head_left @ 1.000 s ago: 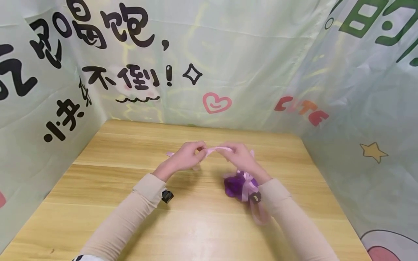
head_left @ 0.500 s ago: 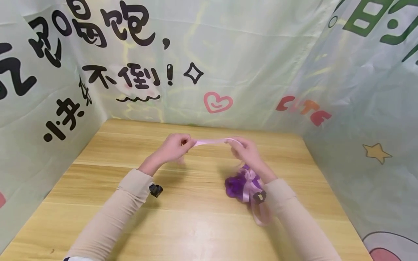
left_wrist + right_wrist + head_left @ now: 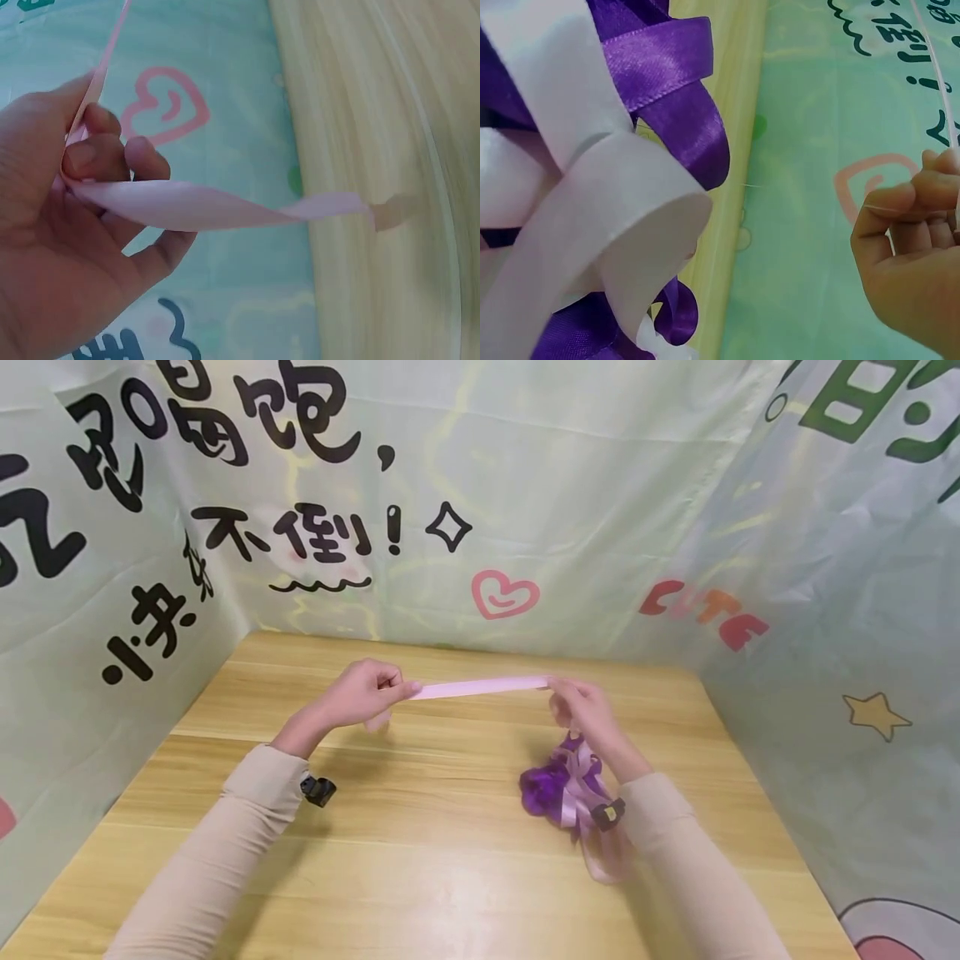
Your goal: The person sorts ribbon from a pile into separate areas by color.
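A pale pink ribbon (image 3: 480,687) stretches nearly straight between the two hands above the table. My left hand (image 3: 360,695) pinches its left part between thumb and fingers. In the left wrist view, a twisted loose tail of the ribbon (image 3: 187,206) trails from the left hand (image 3: 82,202) toward the tabletop. My right hand (image 3: 587,710) pinches the other end, fingers bent. Below the right hand and beside that wrist is a looped ribbon bow (image 3: 546,789) in purple and pale pink. Its satin loops (image 3: 667,67) fill the left of the right wrist view, apart from the right hand (image 3: 915,262).
Under the hands lies a wood-grain table (image 3: 450,877). Pale green printed cloth (image 3: 570,510) stands behind it and along both sides. A small black camera (image 3: 318,790) sits at the left wrist, another black camera (image 3: 607,814) at the right wrist.
My hands have moved apart, the left one farther to the left, the right one slightly right. The ribbon between them has gone from short and slack to long and taut.
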